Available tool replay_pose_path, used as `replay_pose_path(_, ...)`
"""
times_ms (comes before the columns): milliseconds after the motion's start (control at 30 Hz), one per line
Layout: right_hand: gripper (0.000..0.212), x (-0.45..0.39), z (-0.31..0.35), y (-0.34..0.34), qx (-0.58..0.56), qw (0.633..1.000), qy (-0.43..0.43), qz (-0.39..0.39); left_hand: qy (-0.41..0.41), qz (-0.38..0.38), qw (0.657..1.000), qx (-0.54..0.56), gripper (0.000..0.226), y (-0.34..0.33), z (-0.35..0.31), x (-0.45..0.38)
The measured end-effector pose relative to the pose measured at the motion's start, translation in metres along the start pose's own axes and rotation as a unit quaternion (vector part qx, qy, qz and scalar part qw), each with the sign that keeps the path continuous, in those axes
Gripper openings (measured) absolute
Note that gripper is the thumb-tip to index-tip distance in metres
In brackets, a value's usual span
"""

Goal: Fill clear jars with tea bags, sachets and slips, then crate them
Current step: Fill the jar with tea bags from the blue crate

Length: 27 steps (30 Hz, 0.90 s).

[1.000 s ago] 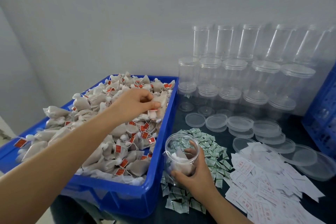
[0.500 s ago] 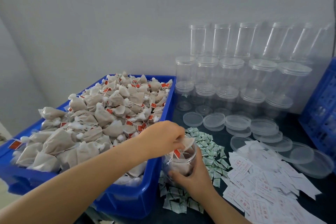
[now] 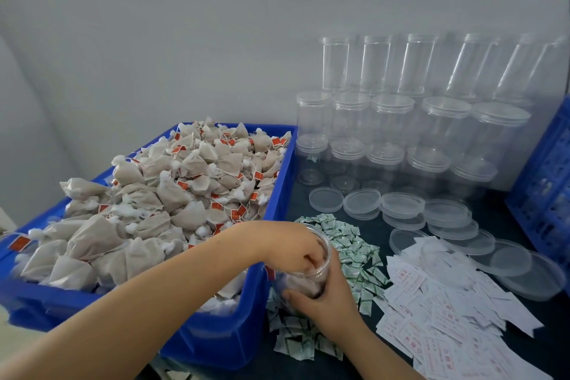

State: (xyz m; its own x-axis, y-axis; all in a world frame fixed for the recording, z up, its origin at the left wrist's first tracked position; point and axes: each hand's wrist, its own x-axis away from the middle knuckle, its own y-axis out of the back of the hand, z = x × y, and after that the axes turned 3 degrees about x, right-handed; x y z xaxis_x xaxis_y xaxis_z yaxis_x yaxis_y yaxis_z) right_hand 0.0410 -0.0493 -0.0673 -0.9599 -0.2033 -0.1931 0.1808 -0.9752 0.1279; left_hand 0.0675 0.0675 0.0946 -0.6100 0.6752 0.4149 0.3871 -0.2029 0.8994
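Beside one blue bin (image 3: 216,345), right hand (image 3: 327,302) gripping one jar (image 3: 320,271), left hand (image 3: 296,247) inside (grasp seemingly curled, unclear).

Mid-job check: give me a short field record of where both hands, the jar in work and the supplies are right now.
left hand: fingers down inside jar mouth
right hand: grips jar from the near side
clear plastic jar: tilted over green-white sachets, tea bags inside
blue tea-bag bin: heaped full
printed paper slips: loose pile, right
loose clear lids: behind the sachets

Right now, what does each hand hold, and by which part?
The right hand grips the clear jar around its side wall. The left hand reaches into its mouth; whether it holds a tea bag cannot be told.
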Motion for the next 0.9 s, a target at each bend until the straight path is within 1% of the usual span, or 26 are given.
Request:
replay_pose_path(67,0.109,0.000,0.001,0.000,0.000,1.000,0.000,-0.002,0.002,0.016,1.000,0.011,0.025,0.001,0.001,-0.003)
replay_pose_path(133,0.102,0.000,0.003,-0.001,0.001,1.000,0.003,-0.004,0.001,-0.011,0.999,0.038,0.024,0.000,0.003,-0.002)
replay_pose_path(167,0.099,0.000,0.003,-0.001,0.001,1.000,0.006,-0.005,0.003,-0.043,0.997,0.057,0.023,0.000,0.006,0.000)
replay_pose_path(233,0.097,0.002,0.004,0.000,0.004,1.000,0.008,-0.004,0.007,-0.143,0.986,0.091,0.020,0.003,0.015,0.007)
replay_pose_path(333,0.099,0.004,0.005,0.001,0.009,1.000,0.003,-0.014,0.029,-0.296,0.948,0.114,0.018,0.011,0.041,0.016)
replay_pose_path(400,0.100,0.004,0.005,0.001,-0.001,1.000,-0.003,-0.008,0.069,-0.367,0.922,0.106,0.017,0.014,0.063,0.018)
replay_pose_path(467,0.104,0.005,0.005,0.001,-0.011,1.000,-0.017,-0.002,0.127,-0.407,0.901,0.083,0.016,0.015,0.089,0.018)
replay_pose_path(533,0.107,0.006,0.008,0.000,-0.005,1.000,-0.017,-0.003,0.190,-0.413,0.889,0.048,0.019,0.015,0.116,0.016)
replay_pose_path(600,0.102,0.006,0.009,0.001,0.012,1.000,-0.008,-0.011,0.244,-0.390,0.888,0.021,0.025,0.013,0.142,0.013)
replay_pose_path(700,0.098,0.006,0.011,0.001,0.021,1.000,-0.003,-0.015,0.296,-0.355,0.887,-0.021,0.038,0.005,0.172,0.010)
replay_pose_path(733,0.098,0.006,0.011,0.001,0.021,1.000,-0.002,-0.014,0.304,-0.345,0.887,-0.031,0.039,0.001,0.180,0.009)
replay_pose_path(833,0.098,0.006,0.011,0.002,0.020,1.000,0.003,-0.011,0.324,-0.303,0.894,-0.066,0.026,-0.012,0.190,0.003)
replay_pose_path(900,0.100,0.006,0.012,0.002,0.016,1.000,0.002,-0.011,0.332,-0.294,0.892,-0.088,0.024,-0.020,0.193,0.000)
